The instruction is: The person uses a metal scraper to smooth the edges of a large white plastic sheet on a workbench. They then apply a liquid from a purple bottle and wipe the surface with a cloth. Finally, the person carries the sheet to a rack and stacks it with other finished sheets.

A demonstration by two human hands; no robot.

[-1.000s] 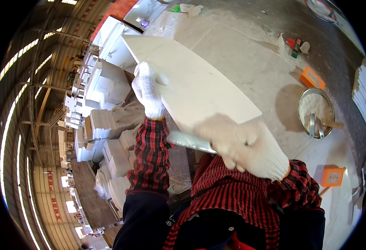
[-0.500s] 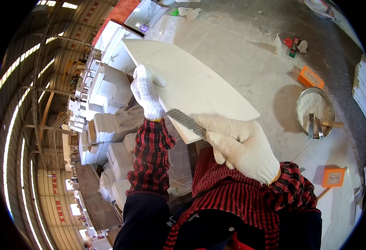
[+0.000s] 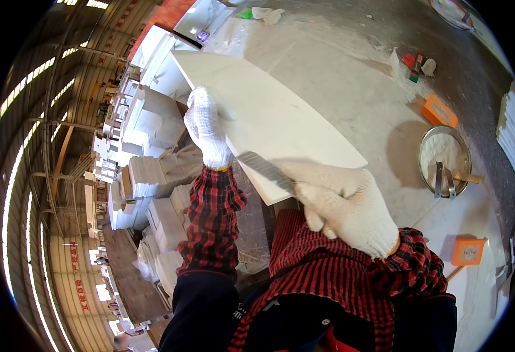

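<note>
A white, faintly veined stone slab (image 3: 275, 111) with one curved side lies tilted in front of me. My left hand (image 3: 206, 126), in a white knit glove, is closed round its left edge, with the fingertips partly hidden. In a cream knit glove, my right hand (image 3: 348, 205) grips a flat grey sanding block (image 3: 264, 171) marked with cross grooves. That block lies against the slab's near left edge, close to its lower corner, and looks slightly blurred.
On the marble-topped table (image 3: 404, 193) to the right sit a metal bowl (image 3: 445, 149) of white powder with scrapers in it and two orange boxes (image 3: 439, 111). Stacked pale slabs (image 3: 158, 117) stand at left. A red-and-green item (image 3: 414, 66) lies at the far right.
My right hand and the sanding block have shifted slightly right and down along the slab's edge. My left hand keeps its hold in nearly the same place.
</note>
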